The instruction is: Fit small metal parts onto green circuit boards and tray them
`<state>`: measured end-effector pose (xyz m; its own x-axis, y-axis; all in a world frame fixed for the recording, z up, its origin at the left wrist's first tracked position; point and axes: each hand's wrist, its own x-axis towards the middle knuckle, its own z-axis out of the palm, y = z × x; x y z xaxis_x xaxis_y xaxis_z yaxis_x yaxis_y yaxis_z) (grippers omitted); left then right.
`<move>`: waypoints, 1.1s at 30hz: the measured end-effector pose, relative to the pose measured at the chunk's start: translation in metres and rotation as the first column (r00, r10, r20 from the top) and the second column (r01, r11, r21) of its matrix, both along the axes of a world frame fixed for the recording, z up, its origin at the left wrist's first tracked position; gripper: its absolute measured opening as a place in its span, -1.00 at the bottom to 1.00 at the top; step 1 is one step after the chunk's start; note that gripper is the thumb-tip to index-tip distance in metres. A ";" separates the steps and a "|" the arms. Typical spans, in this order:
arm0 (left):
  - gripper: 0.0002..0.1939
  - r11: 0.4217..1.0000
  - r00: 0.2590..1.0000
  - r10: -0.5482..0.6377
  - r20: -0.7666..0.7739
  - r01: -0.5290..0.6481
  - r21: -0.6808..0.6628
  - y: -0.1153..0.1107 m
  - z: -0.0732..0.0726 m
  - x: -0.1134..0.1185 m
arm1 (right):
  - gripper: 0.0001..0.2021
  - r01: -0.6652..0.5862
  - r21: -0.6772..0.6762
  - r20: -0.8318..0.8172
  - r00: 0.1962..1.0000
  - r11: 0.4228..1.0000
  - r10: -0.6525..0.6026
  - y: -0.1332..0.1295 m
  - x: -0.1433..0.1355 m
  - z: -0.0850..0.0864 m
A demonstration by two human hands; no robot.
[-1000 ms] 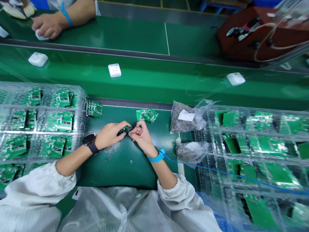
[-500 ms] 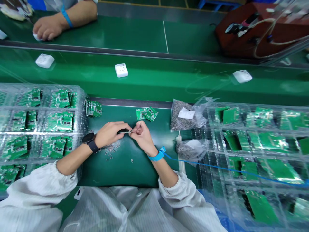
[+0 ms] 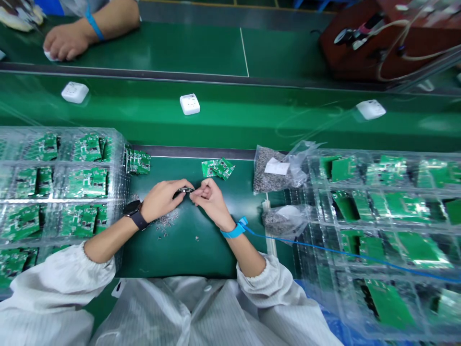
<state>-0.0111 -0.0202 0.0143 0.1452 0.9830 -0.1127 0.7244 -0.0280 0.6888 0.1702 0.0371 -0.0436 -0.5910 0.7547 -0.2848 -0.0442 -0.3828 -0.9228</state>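
Compared with one second earlier, the small circuit board (image 3: 185, 190) is turned from flat-face-up to edge-on, so that only a thin dark strip with a bright metallic glint is seen between the two hands; this is judged to mean that a small part is being seated or checked on the board. The white housings (image 3: 189, 104) on the belt (image 3: 252, 120) are displaced to the right across the same interval.

The left hand (image 3: 162, 199) is held palm-down over the green mat (image 3: 187, 250), wrist resting near a scatter of loose small parts (image 3: 166, 222), with thumb and fingertips pinched on the left end of the board. The right hand (image 3: 212, 202) is curled towards it, fingers bunched at the board's right end; whether a separate part is pinched there cannot be told. The board is kept just above the mat, between the hands, below a small pile of boards (image 3: 219, 168).
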 end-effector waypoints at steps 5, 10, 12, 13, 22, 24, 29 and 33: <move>-0.78 0.960 0.964 0.258 0.061 -0.263 0.095 0.003 0.006 -0.006 | -0.67 -0.138 0.124 0.085 0.988 0.983 0.128 0.005 0.011 0.004; -0.71 0.911 0.905 0.387 0.176 -0.405 0.075 0.005 0.010 -0.008 | -0.92 -0.331 0.279 0.298 0.922 0.901 0.247 -0.009 0.044 0.020; -0.67 0.903 0.892 0.413 0.183 -0.428 0.048 0.004 0.011 -0.005 | -0.94 -0.417 0.299 0.362 0.882 0.858 0.303 -0.023 0.057 0.028; -0.65 0.901 0.889 0.419 0.186 -0.433 0.037 0.003 0.012 -0.003 | -0.91 -0.461 0.324 0.402 0.858 0.826 0.321 -0.030 0.061 0.031; -0.63 0.918 0.887 0.395 0.240 -0.394 -0.053 0.004 0.011 -0.002 | -0.90 -0.570 0.447 0.505 0.797 0.689 0.331 -0.035 0.058 0.029; -0.66 0.931 0.892 0.365 0.266 -0.349 -0.106 0.004 0.011 -0.002 | -0.93 -0.457 0.427 0.390 0.872 0.781 0.297 -0.026 0.053 0.027; -0.69 0.964 0.940 0.264 0.218 -0.252 -0.082 0.003 0.012 0.001 | -0.85 -0.105 0.292 0.160 0.985 0.951 0.059 -0.010 0.036 0.022; -0.73 0.973 0.965 0.230 0.123 -0.225 -0.053 0.002 0.012 0.003 | -0.79 0.073 0.188 0.075 0.993 0.979 -0.088 -0.001 0.022 0.017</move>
<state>-0.0076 -0.0185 0.0266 -0.0667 0.9870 -0.1460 0.6149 0.1559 0.7730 0.1918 0.0357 -0.0269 -0.5068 0.8429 -0.1810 0.0109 -0.2036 -0.9790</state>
